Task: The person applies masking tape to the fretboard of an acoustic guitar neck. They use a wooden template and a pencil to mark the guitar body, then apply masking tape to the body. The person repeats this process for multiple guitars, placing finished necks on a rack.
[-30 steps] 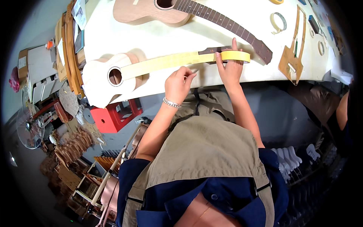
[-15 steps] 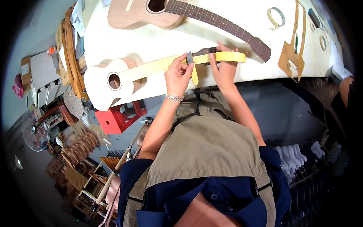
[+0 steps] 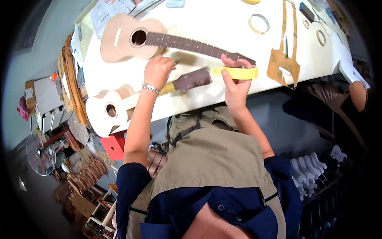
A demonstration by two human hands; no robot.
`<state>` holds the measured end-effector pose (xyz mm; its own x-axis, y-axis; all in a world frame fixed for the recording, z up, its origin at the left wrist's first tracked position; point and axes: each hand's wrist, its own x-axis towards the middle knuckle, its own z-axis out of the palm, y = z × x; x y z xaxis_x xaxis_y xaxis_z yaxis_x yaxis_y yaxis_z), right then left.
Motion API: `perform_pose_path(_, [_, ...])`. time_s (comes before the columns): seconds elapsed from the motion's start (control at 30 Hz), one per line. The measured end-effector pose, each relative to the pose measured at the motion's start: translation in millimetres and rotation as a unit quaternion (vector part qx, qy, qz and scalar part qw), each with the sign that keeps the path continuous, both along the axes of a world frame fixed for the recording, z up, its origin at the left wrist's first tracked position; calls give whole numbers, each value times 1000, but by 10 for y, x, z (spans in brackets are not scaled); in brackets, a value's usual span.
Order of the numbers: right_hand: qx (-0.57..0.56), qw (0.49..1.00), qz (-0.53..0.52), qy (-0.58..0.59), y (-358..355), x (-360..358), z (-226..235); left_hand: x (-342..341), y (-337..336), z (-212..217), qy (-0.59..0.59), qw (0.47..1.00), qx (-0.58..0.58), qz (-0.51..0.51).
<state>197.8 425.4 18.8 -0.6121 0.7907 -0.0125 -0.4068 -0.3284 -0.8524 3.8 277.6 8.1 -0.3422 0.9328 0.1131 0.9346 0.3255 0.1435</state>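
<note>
My right hand (image 3: 237,92) grips a roll of yellow tape (image 3: 243,73), thumb on the near side and fingers behind or through it. A short loose end points left from the roll. My left hand (image 3: 157,71) is closed, and a small dark tip of a blade (image 3: 177,62) sticks out past its fingers. Below them an unfinished ukulele (image 3: 96,113) lies along the table's near edge. Pale yellow tape (image 3: 168,88) runs along its neck; its dark headstock (image 3: 195,79) is bare. My left forearm hides part of the neck.
A second unfinished ukulele (image 3: 113,34) with a dark fretted fingerboard lies farther back on the white table (image 3: 199,32). Rightward are a tape ring (image 3: 259,24) and a brown guitar-shaped template (image 3: 281,67). A red crate (image 3: 113,147) stands below the table. Another person's arm (image 3: 359,95) shows at the far right.
My left hand has moved left and away with the blade. The tape roll has parted from the strip on the neck, and the headstock now shows. The view has shifted.
</note>
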Motion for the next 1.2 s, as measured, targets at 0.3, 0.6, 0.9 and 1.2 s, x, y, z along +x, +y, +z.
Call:
perform_pose_path(0.3, [-336,928,-49,152,140,66,-41,1012,702,137,-754,553,240,260])
perform_pose_path(0.6, [151,941,-194,-232,652,506,-345,-885,29,35,-168,946,185,207])
perform_pose_path(0.9, [244,856,-141,-434,541,99,-305,-1189,108,-42,-441,827,167,308])
perform_pose_path(1.2, [250,837,-141,-466,579,81,-293,-1216,197,47,-382,845,129,352])
